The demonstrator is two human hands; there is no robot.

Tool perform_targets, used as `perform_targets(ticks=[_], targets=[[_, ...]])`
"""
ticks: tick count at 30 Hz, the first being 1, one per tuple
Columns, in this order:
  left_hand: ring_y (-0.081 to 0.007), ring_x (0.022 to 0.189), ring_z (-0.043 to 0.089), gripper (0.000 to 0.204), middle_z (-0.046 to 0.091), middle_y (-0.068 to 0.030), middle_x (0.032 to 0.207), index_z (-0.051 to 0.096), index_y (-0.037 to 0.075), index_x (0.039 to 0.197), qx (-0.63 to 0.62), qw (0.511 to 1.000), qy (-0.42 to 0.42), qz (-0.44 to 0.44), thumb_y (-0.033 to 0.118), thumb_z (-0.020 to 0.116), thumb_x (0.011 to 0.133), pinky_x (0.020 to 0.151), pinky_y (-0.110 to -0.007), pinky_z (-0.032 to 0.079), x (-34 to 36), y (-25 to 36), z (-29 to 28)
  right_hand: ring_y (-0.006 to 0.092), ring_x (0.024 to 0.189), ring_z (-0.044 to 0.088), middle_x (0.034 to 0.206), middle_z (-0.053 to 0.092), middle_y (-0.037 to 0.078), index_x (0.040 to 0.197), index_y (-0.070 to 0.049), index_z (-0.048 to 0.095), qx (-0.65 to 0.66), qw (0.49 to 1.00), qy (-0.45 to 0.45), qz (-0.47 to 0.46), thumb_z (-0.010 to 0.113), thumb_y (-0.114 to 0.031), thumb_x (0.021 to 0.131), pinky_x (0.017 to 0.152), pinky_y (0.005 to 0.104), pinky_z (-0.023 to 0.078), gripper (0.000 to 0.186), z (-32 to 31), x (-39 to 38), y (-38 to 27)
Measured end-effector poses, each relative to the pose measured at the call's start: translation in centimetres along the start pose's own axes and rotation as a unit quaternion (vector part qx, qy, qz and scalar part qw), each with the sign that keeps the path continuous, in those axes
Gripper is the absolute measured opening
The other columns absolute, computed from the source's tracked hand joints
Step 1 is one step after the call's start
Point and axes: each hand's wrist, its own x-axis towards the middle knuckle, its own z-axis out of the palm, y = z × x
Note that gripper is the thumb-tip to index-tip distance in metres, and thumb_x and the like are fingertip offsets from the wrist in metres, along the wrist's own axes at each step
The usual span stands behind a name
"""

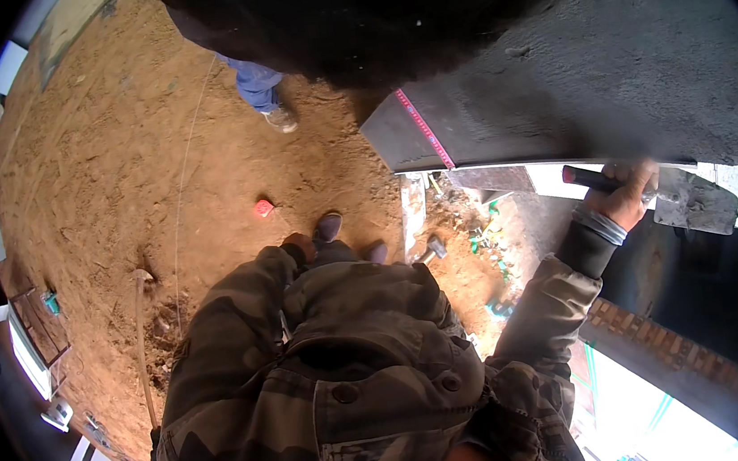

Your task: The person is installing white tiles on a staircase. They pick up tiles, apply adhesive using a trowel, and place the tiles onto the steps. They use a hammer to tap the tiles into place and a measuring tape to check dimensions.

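Observation:
At the right, my right hand (625,197) is closed around the dark, red-ended handle of a trowel (695,201). The trowel's grey, mortar-smeared blade points right, close to the edge of a grey plastered surface (537,114). A pink marked strip (424,129), like a measuring tape, lies across that surface's near end. My left hand (301,245) hangs low in front of me by my thigh, mostly dark; its fingers are too unclear to read.
A large dark blurred shape (391,12) covers the top. Another person's blue trouser leg (256,82) stands on brown soil (102,169). A thin string (186,160) crosses it. A red round object (263,207), a hammer (431,249) and a long wooden handle (142,344) lie around me.

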Motion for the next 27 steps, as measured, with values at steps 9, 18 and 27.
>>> perform_targets(ticks=[9,18,27], targets=[[-0.0322,0.094,0.069,0.032,0.073,-0.0112,0.100,0.076,0.013,0.097,-0.056,0.998,0.000,-0.034,0.036,0.061,0.080,0.084,-0.044,0.055,-0.8,0.1,-1.6,0.0073,0.062,0.044,0.070,0.050,-0.003,0.096,-0.011,0.057,0.000,1.000,0.005,0.004,0.070,-0.027,0.094,0.055,0.0251,0.042,0.021,0.2,0.0,-0.1],[-0.0336,0.089,0.069,0.028,0.073,-0.0139,0.089,0.076,0.013,0.090,0.003,0.999,0.042,0.010,0.033,0.061,0.079,0.081,-0.044,0.055,0.0,-1.1,0.5,0.0083,0.062,0.044,0.069,0.050,-0.003,0.095,-0.011,0.058,0.004,0.999,0.034,0.022,0.070,-0.030,0.094,0.057,0.0256,0.042,0.022,0.5,-0.1,-0.1],[-0.0351,0.086,0.067,0.028,0.068,-0.0197,0.088,0.073,0.008,0.091,-0.299,0.939,0.149,0.074,0.032,0.061,0.084,0.073,-0.044,0.052,-3.7,3.9,-14.6,0.0086,0.062,0.045,0.070,0.050,-0.002,0.095,-0.011,0.058,0.010,1.000,0.020,0.012,0.069,-0.031,0.094,0.057,0.0254,0.042,0.023,-0.1,0.2,0.2]])
